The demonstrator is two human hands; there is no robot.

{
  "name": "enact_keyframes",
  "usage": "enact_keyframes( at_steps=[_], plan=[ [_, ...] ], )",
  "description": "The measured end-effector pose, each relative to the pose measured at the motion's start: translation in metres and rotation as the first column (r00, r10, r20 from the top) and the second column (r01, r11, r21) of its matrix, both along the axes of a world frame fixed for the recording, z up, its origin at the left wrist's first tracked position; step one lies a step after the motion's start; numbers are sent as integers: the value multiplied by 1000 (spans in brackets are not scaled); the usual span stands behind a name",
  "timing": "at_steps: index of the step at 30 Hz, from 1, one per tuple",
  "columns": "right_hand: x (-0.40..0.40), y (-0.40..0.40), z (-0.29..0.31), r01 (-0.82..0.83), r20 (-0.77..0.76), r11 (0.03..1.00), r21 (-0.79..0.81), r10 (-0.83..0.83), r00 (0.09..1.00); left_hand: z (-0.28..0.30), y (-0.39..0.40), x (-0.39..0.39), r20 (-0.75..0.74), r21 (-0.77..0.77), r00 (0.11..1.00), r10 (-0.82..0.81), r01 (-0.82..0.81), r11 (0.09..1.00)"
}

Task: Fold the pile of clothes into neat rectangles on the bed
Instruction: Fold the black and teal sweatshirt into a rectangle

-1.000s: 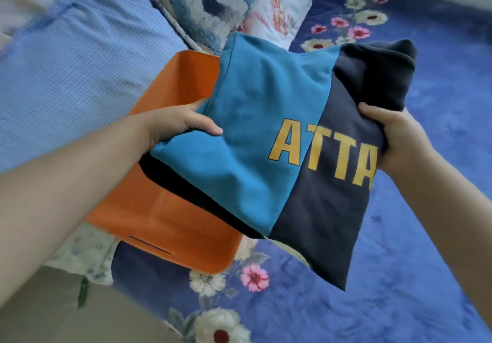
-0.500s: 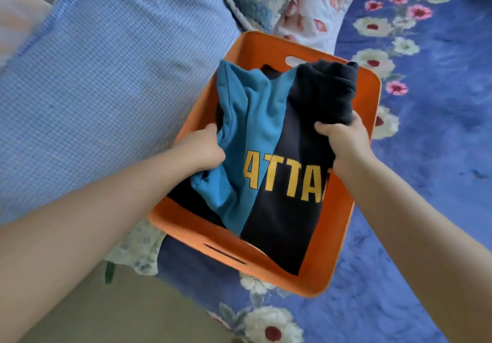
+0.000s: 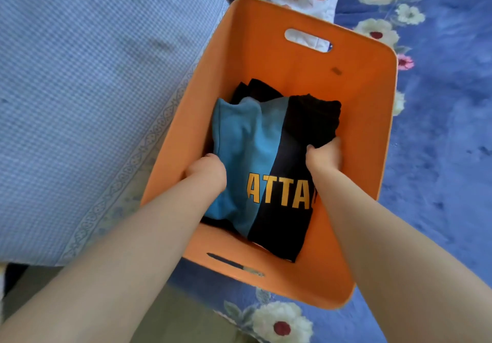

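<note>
Sweatshirt (image 3: pixel 266 161) now lower, in basket (image 3: pixel 359 108), between hands (image 3: pixel 207 173)

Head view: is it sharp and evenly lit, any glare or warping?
Head view: sharp, soft even daylight, no glare; letters on the folded shirt read cleanly; orange bin walls shade its inside; wide-angle lens stretches forearms and bin rim toward the edges.

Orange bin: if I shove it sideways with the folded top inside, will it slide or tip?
Probably slides. The orange bin looks like light, smooth plastic and sits wide on the bedspread, though plush fabric may drag. The folded top lies low inside, gripped by left hand and right hand, so tipping seems unlikely.
</note>
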State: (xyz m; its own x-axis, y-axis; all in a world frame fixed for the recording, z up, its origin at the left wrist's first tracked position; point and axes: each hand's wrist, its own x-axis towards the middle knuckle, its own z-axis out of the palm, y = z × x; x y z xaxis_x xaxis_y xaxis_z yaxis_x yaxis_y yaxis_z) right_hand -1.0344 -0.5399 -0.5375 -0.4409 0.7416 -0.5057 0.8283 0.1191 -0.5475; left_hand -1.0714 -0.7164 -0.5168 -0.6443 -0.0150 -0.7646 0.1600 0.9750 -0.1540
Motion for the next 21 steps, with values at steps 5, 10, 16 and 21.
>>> enact_keyframes(
  at_steps=[5, 10, 16, 21],
  plan=[
    [18, -17, -10, -431, 206, 781, 453, 378, 902, 1, 19, -6, -332, 160, 909, -252, 318, 935],
    [30, -13, -10, -636, 288, 613, 470, 574, 766, -7, 33, -17, -313, 321, 911, -271, 369, 872],
    [17, -9, -31, -587, 243, 716, 378, 535, 809, -43, 46, -23, -205, 240, 940, -273, 319, 917],
    [14, -9, -62, -523, 191, 699, 488, 499, 845, -71, 50, -21, -276, 209, 925, -260, 322, 923]
  ],
)
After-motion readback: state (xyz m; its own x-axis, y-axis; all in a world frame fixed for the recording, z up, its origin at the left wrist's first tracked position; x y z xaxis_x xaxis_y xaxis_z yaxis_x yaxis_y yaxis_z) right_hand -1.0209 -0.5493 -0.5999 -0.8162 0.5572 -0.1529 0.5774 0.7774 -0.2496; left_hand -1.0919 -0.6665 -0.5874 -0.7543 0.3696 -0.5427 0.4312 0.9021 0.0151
